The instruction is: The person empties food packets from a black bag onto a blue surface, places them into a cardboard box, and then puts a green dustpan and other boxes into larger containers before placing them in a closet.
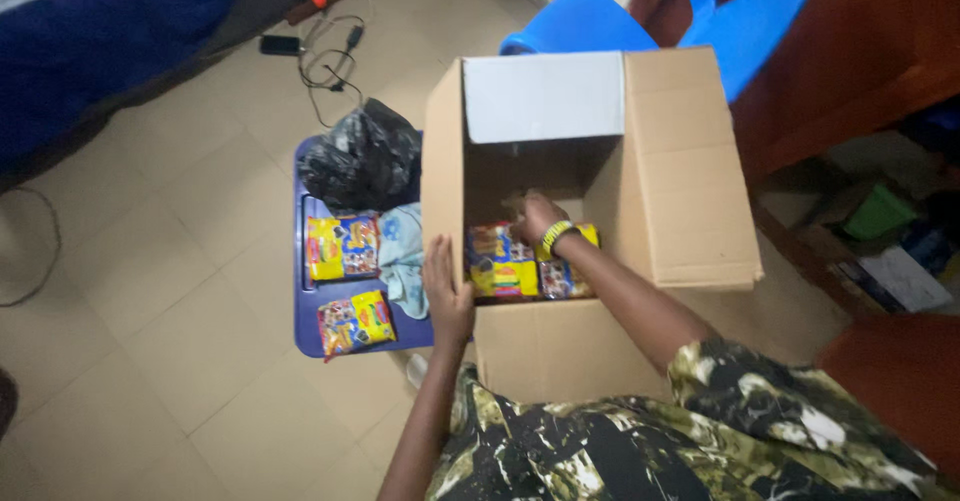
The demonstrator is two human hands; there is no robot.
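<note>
Cables [330, 56] trail over the tiled floor [150, 291] at the far left of my view, beside a bed with a blue cover [90, 31]. Moving right, I see a blue tray [303, 311] lying flat on the floor; it carries a crumpled black plastic bag [362, 156] at its far end, two yellow snack packets [343, 247] side by side along its length, and a pale blue cloth [405, 256] against its right edge. My left hand [447, 296] comes next: its palm and fingers lie flat against the outer left wall of the open cardboard box [690, 201], just beside the cloth, fingers spread and closed on nothing. Inside the box more yellow packets [500, 266] lie on the bottom near the front wall. My right hand [538, 219], with a yellow band at the wrist, reaches down into the box and rests on top of those packets; its fingers curl downward, but I cannot tell whether the grip has closed on a packet. Behind the box stands a blue plastic chair [600, 26], and at the far right dark wooden furniture [860, 51] with clutter below.
</note>
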